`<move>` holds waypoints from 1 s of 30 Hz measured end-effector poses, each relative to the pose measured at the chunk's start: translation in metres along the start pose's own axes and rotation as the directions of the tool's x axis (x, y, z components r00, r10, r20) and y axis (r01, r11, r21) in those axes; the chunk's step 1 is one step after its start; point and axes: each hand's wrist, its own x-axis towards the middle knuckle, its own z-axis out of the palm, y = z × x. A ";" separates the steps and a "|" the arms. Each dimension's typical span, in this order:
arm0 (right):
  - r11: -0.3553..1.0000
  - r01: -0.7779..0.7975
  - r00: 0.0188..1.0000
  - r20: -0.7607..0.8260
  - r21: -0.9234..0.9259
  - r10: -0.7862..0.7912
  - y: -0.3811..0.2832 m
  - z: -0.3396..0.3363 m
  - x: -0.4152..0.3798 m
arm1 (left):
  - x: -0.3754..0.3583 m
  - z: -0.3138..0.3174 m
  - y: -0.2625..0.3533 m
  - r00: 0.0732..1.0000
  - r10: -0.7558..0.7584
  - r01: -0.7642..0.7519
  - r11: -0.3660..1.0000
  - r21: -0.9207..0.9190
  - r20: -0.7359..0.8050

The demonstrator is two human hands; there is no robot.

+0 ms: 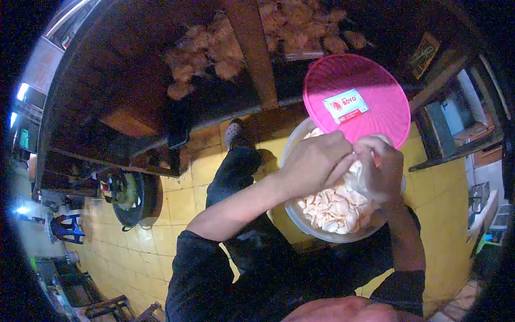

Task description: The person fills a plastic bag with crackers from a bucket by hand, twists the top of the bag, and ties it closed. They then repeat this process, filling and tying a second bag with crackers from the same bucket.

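Note:
A round clear tub (322,235) sits between the person's legs, filled with pale, thin chips (340,208). A pink ribbed lid (375,86) with a white and red label leans at the tub's far side. Over the tub, my left hand (317,161) has its fingers curled in a pinch, close against my right hand. My right hand (380,167) is closed around a whitish, translucent bag (355,177) above the chips. What my left fingertips hold is hidden, though they meet near the top of the bag.
Dark wooden shelving (257,59) spans the far side, with heaps of brownish bundles (225,45) on it. A black basin (134,206) stands on the yellow tiled floor (177,209) at left. Further left is a blue stool (70,228); wooden furniture stands at right.

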 end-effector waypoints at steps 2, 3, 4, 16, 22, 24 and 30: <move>0.736 -0.600 0.782 0.037 0.314 0.622 -0.012 0.001 0.013 | 0.005 -0.003 -0.008 0.999 0.002 -0.005 0.998 -0.070 -0.037; 0.734 -0.606 0.778 0.039 0.307 0.627 -0.008 0.002 0.013 | 0.006 -0.004 -0.010 0.997 0.001 -0.010 0.991 -0.135 -0.071; 0.664 -0.596 0.768 0.079 0.451 0.636 -0.002 0.004 0.013 | 0.005 -0.005 -0.010 0.997 0.000 -0.011 0.990 -0.144 -0.071; 0.781 -0.334 0.916 -0.013 0.527 0.400 -0.003 0.000 0.017 | 0.013 0.000 -0.014 0.954 -0.282 0.163 0.773 -0.613 -0.101; 0.699 -0.584 0.812 0.319 0.414 0.489 -0.002 -0.014 0.023 | 0.012 -0.013 -0.019 0.986 -0.146 0.164 0.916 -0.365 0.077; 0.627 -0.682 0.728 0.421 0.375 0.541 0.001 -0.016 0.020 | 0.013 -0.009 -0.017 0.994 -0.085 0.100 0.944 -0.314 0.062; 0.838 -0.425 0.894 0.014 0.341 0.447 0.001 -0.002 0.016 | 0.019 0.008 -0.013 0.989 0.063 -0.066 0.998 -0.020 -0.136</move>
